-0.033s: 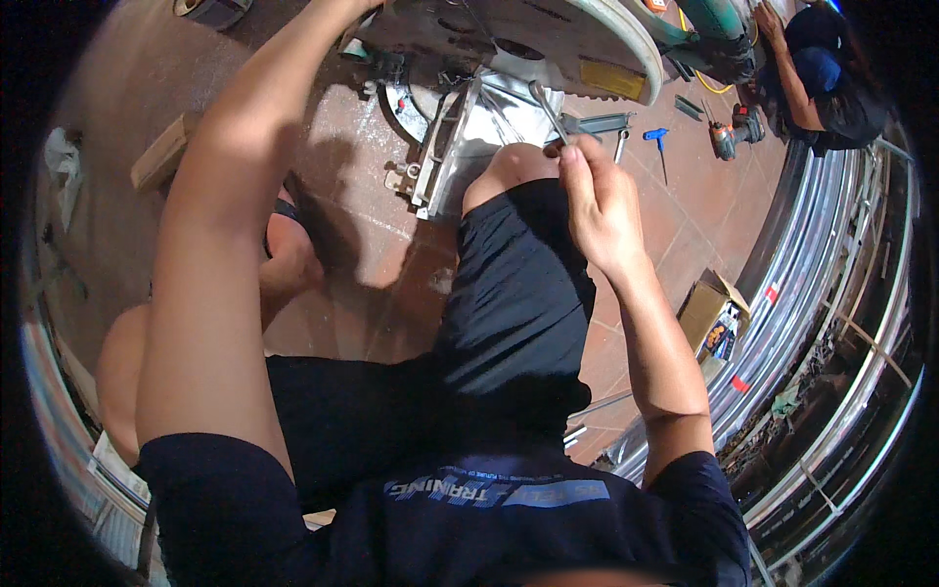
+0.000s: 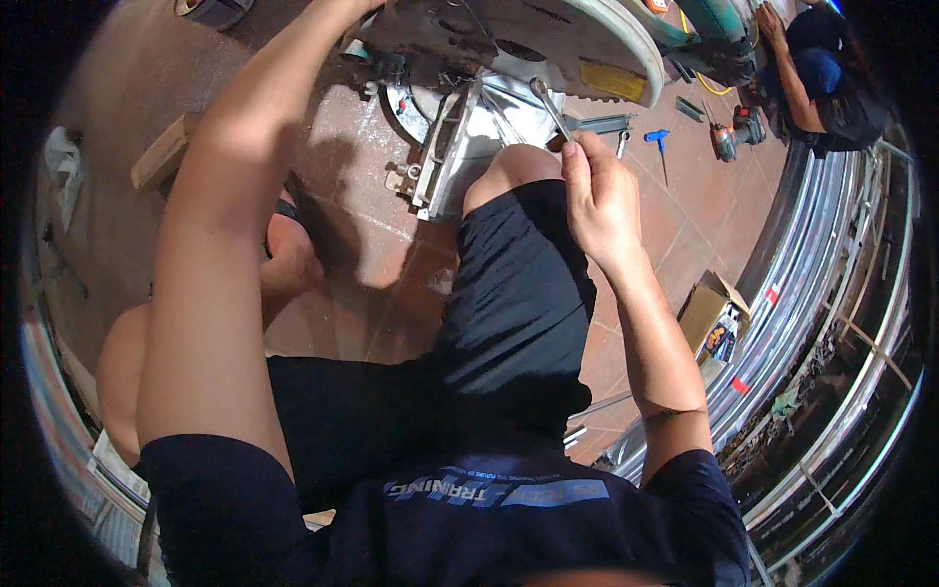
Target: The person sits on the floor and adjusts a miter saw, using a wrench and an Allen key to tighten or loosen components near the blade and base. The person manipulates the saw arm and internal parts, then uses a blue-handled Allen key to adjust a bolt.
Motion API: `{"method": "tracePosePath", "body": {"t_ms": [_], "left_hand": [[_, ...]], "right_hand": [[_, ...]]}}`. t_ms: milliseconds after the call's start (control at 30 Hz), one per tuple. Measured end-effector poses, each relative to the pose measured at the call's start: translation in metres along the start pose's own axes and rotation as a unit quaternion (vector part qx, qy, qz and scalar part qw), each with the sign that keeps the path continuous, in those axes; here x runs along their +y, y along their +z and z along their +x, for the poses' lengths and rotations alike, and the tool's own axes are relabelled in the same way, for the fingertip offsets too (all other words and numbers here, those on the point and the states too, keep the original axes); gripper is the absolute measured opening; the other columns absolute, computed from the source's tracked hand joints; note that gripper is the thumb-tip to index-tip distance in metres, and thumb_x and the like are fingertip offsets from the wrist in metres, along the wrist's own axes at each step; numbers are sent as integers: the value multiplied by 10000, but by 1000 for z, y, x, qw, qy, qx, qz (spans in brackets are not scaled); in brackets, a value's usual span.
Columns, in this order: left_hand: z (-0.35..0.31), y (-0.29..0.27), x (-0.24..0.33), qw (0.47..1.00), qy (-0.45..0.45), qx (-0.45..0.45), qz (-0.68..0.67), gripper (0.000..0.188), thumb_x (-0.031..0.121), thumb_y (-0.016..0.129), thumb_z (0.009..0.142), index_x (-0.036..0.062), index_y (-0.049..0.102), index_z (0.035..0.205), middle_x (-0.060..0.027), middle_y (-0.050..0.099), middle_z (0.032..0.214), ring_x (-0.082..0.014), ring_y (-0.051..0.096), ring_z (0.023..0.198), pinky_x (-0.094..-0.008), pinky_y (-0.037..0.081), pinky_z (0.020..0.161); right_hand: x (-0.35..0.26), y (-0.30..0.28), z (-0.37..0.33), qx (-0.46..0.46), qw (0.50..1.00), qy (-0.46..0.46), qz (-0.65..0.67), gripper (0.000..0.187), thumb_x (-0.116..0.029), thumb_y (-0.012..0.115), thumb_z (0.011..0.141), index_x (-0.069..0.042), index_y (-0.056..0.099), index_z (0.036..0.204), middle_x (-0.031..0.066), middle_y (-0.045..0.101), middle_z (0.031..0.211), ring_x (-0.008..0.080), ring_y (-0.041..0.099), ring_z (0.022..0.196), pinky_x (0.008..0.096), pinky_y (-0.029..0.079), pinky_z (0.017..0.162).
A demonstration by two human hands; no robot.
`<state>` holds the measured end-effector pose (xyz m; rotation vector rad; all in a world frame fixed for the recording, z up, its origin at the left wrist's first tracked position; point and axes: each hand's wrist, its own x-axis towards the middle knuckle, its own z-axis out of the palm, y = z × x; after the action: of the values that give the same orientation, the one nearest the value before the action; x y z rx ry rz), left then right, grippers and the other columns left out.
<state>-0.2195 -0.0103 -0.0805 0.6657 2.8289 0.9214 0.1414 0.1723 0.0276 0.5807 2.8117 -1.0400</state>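
Observation:
My right hand (image 2: 604,201) is closed around the handle of a metal wrench (image 2: 556,110), thumb laid along it. The wrench's ring end points up and away, just below the saw's large round blade guard (image 2: 548,44), which has a yellow label. Blade teeth show along the guard's lower edge. My left arm reaches up along the left side of the saw. Only the base of my left hand (image 2: 364,4) shows at the top edge; its fingers are out of the picture. Under the guard stands the saw's metal base and fence (image 2: 445,157), beside my bent knee.
A blue-handled hex key (image 2: 662,147) and a cordless drill (image 2: 729,132) lie on the tiled floor (image 2: 675,210) to the right. Beyond them crouches another person (image 2: 827,88). Long metal profiles (image 2: 782,284) and an open cardboard box (image 2: 712,313) line the right; a wood block (image 2: 164,152) is left.
My right hand has shifted very slightly, and the wrench with it. My left arm and the saw look the same.

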Motion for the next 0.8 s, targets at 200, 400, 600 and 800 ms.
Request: {"method": "tracePosePath", "body": {"t_ms": [200, 400, 600, 800], "left_hand": [[4, -3, 2, 1000, -21, 13, -16, 296, 303, 753, 831, 9, 778, 857, -267, 747, 870, -384, 758, 829, -489, 554, 754], [32, 27, -33, 885, -164, 18, -436, 313, 164, 466, 972, -1, 658, 787, -116, 653, 792, -264, 614, 719, -464, 486, 646], [34, 28, -37, 779, -227, 0, -584, 295, 194, 488, 975, 9, 665, 829, -134, 674, 850, -264, 630, 740, -448, 491, 681], [25, 23, -37, 918, -78, 30, -388, 281, 209, 522, 967, 30, 652, 795, -119, 672, 823, -239, 630, 730, -428, 481, 633]], "right_hand": [[24, 32, 23, 115, 990, -38, 68, 193, -168, 640, 1045, -11, 723, 1122, 224, 734, 979, 398, 730, 930, 445, 560, 825], [26, 48, 48, 121, 986, -36, 107, 200, -177, 686, 1024, -21, 761, 1123, 185, 740, 923, 345, 733, 854, 402, 564, 789], [24, 60, 58, 160, 978, -18, 135, 213, -204, 709, 1022, -16, 784, 1087, 204, 757, 895, 326, 745, 807, 408, 570, 761], [28, 63, 59, 178, 981, -3, 83, 242, -255, 732, 1009, -25, 792, 1056, 200, 762, 871, 348, 755, 766, 417, 578, 721]]}}
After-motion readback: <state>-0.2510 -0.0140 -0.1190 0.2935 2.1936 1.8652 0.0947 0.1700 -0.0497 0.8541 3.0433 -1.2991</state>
